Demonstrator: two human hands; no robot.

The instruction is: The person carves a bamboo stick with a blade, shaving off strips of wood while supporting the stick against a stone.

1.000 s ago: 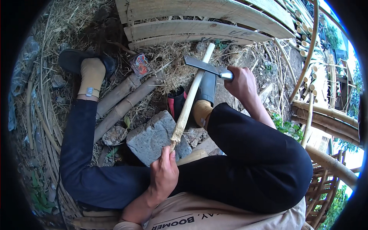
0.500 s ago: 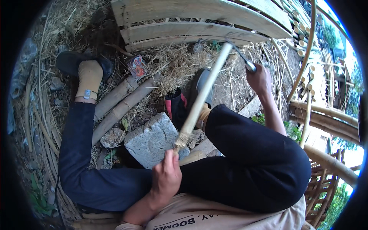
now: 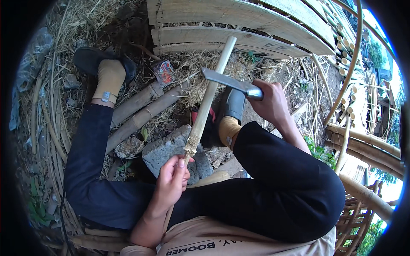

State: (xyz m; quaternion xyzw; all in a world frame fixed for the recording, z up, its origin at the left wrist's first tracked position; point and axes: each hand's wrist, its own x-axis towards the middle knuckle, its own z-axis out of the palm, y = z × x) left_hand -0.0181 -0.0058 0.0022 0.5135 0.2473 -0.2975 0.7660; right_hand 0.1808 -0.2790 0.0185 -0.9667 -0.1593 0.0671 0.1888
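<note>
While I sat with legs apart, straw-strewn brown ground (image 3: pixel 188 64) spread before me to a broad, pale wooden slatted panel (image 3: pixel 213 16) at its far side. My right leg in black trousers (image 3: pixel 277 183) was bent up on the right; my left leg in the same dark cloth (image 3: pixel 87 149) ran up the other side. Between them lay weathered, grey-brown bamboo poles (image 3: pixel 147 115), and nearer me a long, pale, straight wooden stick (image 3: pixel 209 96) slanted away from my body over a rough grey stone block (image 3: pixel 164 149). Beyond the stick showed the dark shoe on my right foot (image 3: pixel 232 104). A flat grey steel blade (image 3: pixel 230 82) crossed the stick's far half; whether they touched I could not tell. My right hand (image 3: pixel 270 100) was clamped around the blade's handle, and my left hand (image 3: pixel 170 183) pinched the stick's thin near end, just below a frayed knot (image 3: pixel 191 147).

I judged the step in hand to be a blade stroke along the stick; the next move called for a steady left pinch and a shallow edge. Open room lay left of the blade's tip, but its other end hung close to shoe and shin.
</note>
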